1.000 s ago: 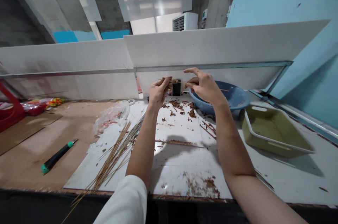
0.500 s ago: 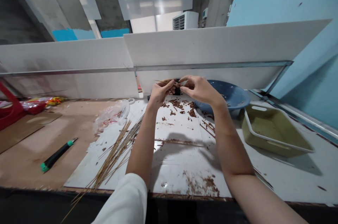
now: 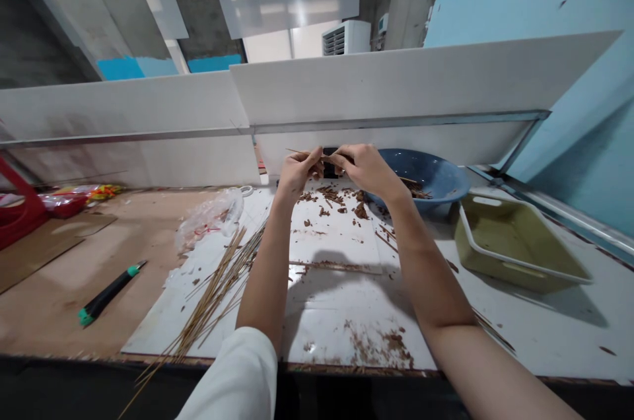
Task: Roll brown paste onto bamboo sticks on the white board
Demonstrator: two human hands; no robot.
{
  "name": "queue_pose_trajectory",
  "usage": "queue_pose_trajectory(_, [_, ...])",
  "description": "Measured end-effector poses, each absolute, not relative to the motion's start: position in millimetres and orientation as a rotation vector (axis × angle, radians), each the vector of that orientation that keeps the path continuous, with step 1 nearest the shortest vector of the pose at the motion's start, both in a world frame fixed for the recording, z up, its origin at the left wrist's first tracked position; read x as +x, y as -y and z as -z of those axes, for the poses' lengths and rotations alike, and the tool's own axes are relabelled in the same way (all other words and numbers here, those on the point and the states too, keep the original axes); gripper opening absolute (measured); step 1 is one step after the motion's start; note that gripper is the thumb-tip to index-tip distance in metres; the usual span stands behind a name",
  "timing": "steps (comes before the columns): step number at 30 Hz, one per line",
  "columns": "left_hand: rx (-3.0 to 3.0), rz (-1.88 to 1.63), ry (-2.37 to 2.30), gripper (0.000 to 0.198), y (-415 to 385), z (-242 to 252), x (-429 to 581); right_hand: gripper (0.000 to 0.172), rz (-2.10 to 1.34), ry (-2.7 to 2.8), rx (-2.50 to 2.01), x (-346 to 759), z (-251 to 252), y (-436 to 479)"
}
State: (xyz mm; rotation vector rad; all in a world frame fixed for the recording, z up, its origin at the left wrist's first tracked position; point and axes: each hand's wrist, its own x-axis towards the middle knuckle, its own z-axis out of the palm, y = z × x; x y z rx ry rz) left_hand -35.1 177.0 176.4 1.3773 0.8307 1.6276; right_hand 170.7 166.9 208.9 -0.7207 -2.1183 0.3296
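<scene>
My left hand [image 3: 298, 172] and my right hand [image 3: 364, 172] are up close together near the back of the table, and they almost touch. Both hands pinch one thin tan wooden stick [image 3: 297, 152] that lies sideways between them, with lumpy brown stuff around its middle. My grip is shut tight on it from both sides. A small black block [image 3: 329, 170] sits just behind my hands.

Below my hands is a big white board [image 3: 337, 321] with little brown crumbs [image 3: 327, 212] all over it. One long stick with brown bits on it [image 3: 337, 267] lies flat there too. A round blue bowl [image 3: 430, 172] sits just to the right of my right hand, with brown bits and sticks in it. Past the bowl is an olive green plastic tray with a white rim [image 3: 520, 255]. On the left, a pile of long thin tan sticks [image 3: 218, 288] lies on the white board, with a see-through plastic bag [image 3: 211, 218] near its top end. Farther left, on a brown wood top [image 3: 59, 314], lies a black and green box cutter [image 3: 111, 293].
</scene>
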Motion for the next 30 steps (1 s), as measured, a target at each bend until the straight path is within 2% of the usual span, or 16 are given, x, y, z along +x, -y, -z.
queue_pose_trajectory(4, [1.388, -1.654, -0.821, 0.054, -175.0, -179.5, -36.6, 0.032, -0.365, 2.066, -0.707, 170.6, -208.0, -167.4])
queue_pose_trajectory(14, [1.365, -1.638, -0.851, 0.044, -172.4, -181.3, -39.0, 0.012, -0.391, 2.066, -0.736, 172.7, -209.0, -167.9])
queue_pose_trajectory(17, [1.365, -1.648, -0.832, 0.044, -171.2, -182.0, -38.0, 0.017, -0.391, 2.063, -0.738, 172.5, -208.0, -168.0])
queue_pose_trajectory(25, [1.384, -1.638, -0.845, 0.058, -177.0, -176.5, -35.5, 0.046, -0.355, 2.189, -0.691, 171.0, -207.0, -168.5])
queue_pose_trajectory(30, [1.376, -1.692, -0.820, 0.052, -174.8, -180.0, -33.2, 0.032, -0.313, 2.096, -0.664, 168.9, -205.1, -171.1])
